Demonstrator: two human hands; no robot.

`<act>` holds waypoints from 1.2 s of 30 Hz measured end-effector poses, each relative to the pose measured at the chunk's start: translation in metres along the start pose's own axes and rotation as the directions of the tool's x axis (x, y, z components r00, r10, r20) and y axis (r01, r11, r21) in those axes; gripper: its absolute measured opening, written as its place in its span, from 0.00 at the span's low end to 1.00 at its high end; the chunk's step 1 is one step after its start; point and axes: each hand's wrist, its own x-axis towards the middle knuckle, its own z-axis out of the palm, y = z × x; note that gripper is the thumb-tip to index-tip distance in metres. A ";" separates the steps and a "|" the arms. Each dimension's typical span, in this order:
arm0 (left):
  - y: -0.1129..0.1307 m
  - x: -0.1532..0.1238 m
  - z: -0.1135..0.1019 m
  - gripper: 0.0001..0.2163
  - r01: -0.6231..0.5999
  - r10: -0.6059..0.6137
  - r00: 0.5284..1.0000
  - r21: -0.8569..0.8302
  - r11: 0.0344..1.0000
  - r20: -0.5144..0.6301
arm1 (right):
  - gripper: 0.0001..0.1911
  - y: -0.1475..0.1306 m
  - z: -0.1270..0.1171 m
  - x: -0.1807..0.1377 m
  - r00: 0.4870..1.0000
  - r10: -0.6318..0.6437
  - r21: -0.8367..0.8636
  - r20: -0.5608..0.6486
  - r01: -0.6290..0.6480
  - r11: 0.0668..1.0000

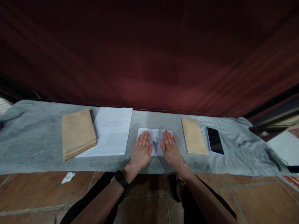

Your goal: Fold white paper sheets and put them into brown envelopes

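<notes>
A folded white sheet of paper (156,151) lies on the grey cloth in front of me, a crease showing near its middle. My left hand (141,151) rests flat on its left part, fingers stretched out and pointing away from me. On the right part my right hand (171,151) lies the same way, palm down. Both hands hide much of the paper. Just right of them is a single brown envelope (195,137). To the left, a stack of white sheets (114,130) lies partly under a pile of brown envelopes (78,132).
The grey cloth (30,137) covers a long narrow surface against a dark red upright panel (149,62). A phone (215,140) lies right of the single envelope. A white sheet (286,147) sits at the far right. A paper scrap (68,177) is on the tiled floor (39,189).
</notes>
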 end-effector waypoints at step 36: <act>-0.046 0.018 -0.012 0.31 0.447 -0.451 0.884 -0.494 0.746 0.118 | 0.22 0.041 -0.021 0.058 0.926 0.315 0.017 0.207 -0.325 0.946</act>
